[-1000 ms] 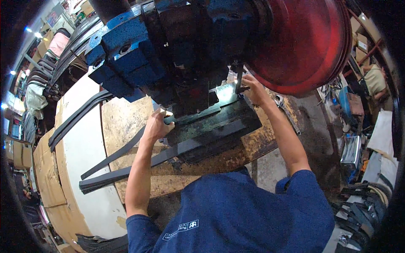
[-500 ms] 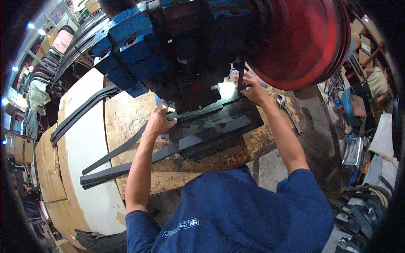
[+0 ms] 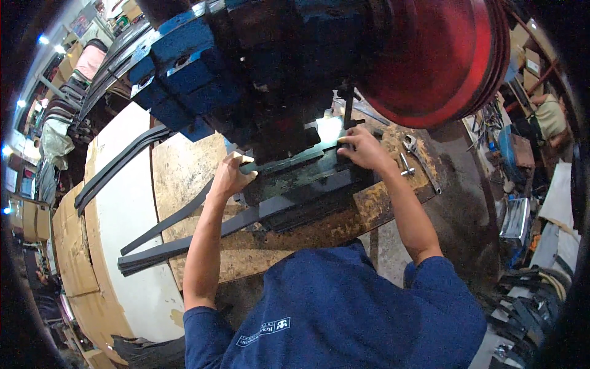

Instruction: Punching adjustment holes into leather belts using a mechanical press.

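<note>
Under the blue press-like machine [image 3: 184, 67], my left hand [image 3: 230, 175] is at the left side of the dark work bed [image 3: 276, 184]. Its thumb and forefinger, with pale coverings on the tips, are spread apart. A flat black strip [image 3: 169, 230] runs up from the lower left and passes behind this hand. My right hand [image 3: 369, 150] is at the bed's right end, just below a dark upright bar [image 3: 349, 107]. Its fingers and thumb are bent toward each other; what they grip is too dark to make out. A bundle of black strips [image 3: 196, 243] lies along the bed's near edge.
A large red pulley wheel [image 3: 436, 61] overhangs at the upper right. On the worn wooden bench [image 3: 375, 206] lie an adjustable wrench [image 3: 424, 166] and a small metal T-shaped piece [image 3: 406, 165]. More black strips [image 3: 123, 163] rest across the white board [image 3: 126, 197] at left.
My right hand has come down and toward me from the upright bar, uncovering the small metal piece on the bench. My left hand has barely moved.
</note>
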Demonstrator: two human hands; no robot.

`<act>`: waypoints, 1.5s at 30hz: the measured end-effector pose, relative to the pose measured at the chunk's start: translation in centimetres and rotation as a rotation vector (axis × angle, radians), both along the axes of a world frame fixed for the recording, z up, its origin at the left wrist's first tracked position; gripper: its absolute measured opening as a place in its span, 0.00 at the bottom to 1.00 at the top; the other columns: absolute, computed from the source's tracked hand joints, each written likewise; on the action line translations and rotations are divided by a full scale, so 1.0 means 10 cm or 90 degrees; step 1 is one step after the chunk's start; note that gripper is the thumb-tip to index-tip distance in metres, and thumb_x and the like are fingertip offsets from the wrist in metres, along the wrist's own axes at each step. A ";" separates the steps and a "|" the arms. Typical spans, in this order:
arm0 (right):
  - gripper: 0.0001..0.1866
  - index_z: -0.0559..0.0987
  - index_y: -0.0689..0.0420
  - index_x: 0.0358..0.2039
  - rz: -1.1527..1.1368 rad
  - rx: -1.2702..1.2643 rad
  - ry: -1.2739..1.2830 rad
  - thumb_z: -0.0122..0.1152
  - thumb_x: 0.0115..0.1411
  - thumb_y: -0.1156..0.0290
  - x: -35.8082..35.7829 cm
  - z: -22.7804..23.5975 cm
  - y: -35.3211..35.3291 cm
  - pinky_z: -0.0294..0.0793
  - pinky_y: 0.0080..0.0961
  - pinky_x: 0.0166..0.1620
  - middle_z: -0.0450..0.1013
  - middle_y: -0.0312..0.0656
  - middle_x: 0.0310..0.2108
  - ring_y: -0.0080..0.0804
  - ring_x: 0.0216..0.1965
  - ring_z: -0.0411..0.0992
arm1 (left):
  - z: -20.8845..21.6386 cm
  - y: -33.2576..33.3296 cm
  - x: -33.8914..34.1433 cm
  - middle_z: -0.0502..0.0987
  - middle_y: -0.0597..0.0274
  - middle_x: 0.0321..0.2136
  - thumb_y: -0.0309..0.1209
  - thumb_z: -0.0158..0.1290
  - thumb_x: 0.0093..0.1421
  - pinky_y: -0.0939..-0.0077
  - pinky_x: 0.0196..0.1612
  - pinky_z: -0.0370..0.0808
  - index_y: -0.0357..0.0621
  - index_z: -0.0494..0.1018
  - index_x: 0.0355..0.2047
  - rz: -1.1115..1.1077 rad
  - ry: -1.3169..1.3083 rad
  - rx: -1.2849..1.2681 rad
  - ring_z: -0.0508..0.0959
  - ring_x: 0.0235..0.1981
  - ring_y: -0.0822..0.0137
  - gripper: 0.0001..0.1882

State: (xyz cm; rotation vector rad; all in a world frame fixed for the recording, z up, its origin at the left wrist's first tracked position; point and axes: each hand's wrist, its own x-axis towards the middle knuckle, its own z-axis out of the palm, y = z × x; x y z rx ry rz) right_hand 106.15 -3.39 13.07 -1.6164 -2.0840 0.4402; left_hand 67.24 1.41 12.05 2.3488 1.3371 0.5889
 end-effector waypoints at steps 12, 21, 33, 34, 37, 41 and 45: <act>0.19 0.79 0.56 0.48 0.076 0.097 -0.155 0.60 0.53 0.76 -0.22 -0.24 0.15 0.71 0.37 0.52 0.72 0.43 0.51 0.46 0.47 0.72 | 0.01 -0.02 0.02 0.78 0.49 0.37 0.35 0.63 0.45 0.61 0.43 0.76 0.45 0.81 0.37 -0.001 0.046 0.008 0.79 0.38 0.50 0.17; 0.14 0.80 0.56 0.43 0.095 0.058 -0.261 0.60 0.54 0.72 -0.20 -0.17 0.26 0.76 0.34 0.44 0.77 0.41 0.46 0.42 0.41 0.76 | -0.04 -0.02 0.01 0.76 0.47 0.34 0.35 0.63 0.45 0.58 0.42 0.75 0.42 0.80 0.37 0.025 0.039 0.012 0.77 0.38 0.47 0.18; 0.33 0.66 0.59 0.61 0.056 -0.075 -0.236 0.39 0.68 0.45 -0.18 -0.01 -0.12 0.54 0.44 0.65 0.59 0.45 0.65 0.48 0.65 0.56 | -0.07 -0.06 0.02 0.75 0.50 0.33 0.33 0.63 0.43 0.59 0.42 0.74 0.43 0.79 0.36 -0.007 -0.003 0.060 0.76 0.38 0.49 0.18; 0.33 0.67 0.61 0.59 0.053 -0.065 -0.157 0.38 0.68 0.46 -0.09 -0.01 -0.15 0.57 0.43 0.64 0.61 0.48 0.64 0.49 0.64 0.58 | -0.06 -0.07 0.04 0.75 0.50 0.33 0.33 0.63 0.43 0.59 0.42 0.74 0.44 0.79 0.36 -0.001 0.000 0.063 0.76 0.38 0.49 0.18; 0.32 0.75 0.64 0.45 -0.042 -0.104 0.149 0.36 0.69 0.45 0.23 -0.04 -0.15 0.66 0.40 0.54 0.72 0.49 0.48 0.46 0.49 0.69 | -0.05 -0.06 0.04 0.75 0.50 0.33 0.33 0.62 0.43 0.59 0.42 0.74 0.44 0.80 0.37 0.001 -0.012 0.040 0.76 0.38 0.49 0.18; 0.46 0.82 0.62 0.35 -0.061 -0.096 0.420 0.22 0.66 0.34 -0.06 0.31 -0.15 0.65 0.33 0.49 0.79 0.42 0.31 0.33 0.40 0.73 | -0.05 -0.05 0.00 0.75 0.48 0.33 0.33 0.61 0.44 0.58 0.42 0.74 0.43 0.80 0.37 -0.005 -0.019 0.030 0.76 0.37 0.48 0.17; 0.47 0.81 0.60 0.27 -0.046 -0.009 0.499 0.21 0.65 0.32 -0.04 -0.07 0.08 0.62 0.29 0.43 0.77 0.40 0.26 0.30 0.31 0.71 | 0.01 -0.07 0.08 0.76 0.46 0.34 0.32 0.61 0.44 0.59 0.43 0.74 0.41 0.80 0.37 0.001 -0.028 0.020 0.77 0.38 0.47 0.17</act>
